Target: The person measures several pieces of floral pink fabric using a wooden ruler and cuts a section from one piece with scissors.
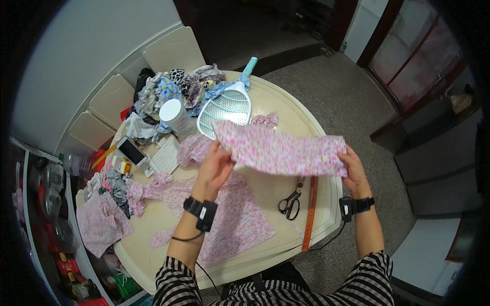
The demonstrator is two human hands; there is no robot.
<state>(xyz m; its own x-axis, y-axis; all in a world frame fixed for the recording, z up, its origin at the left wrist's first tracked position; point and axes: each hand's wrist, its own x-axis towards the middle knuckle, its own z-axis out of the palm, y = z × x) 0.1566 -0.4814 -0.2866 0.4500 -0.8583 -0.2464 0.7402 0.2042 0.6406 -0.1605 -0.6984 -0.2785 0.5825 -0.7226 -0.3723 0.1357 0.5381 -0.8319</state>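
Observation:
A band of pink floral fabric (283, 151) hangs stretched above the table between my two hands. My left hand (219, 168) pinches its left end, and my right hand (351, 168) grips the right end. Under my left forearm lies a larger piece of the same pink floral fabric (237, 225), spread flat. Black-handled scissors (291, 204) rest below the held band, their blades partly covered by it. To their right is an orange-brown wooden ruler (310, 214), its upper end hidden behind the fabric. Each wrist wears a black strapped device with a cable.
The cream table (291, 103) has a rounded rim. At its far side sit a mosquito-swatter racket (229, 103), a white-lidded plastic jar (174, 114) and heaped cloth scraps (180, 86). A white smartphone (131, 152) lies left, near crumpled pink fabric (101, 223). Shelves (49, 214) stand at left.

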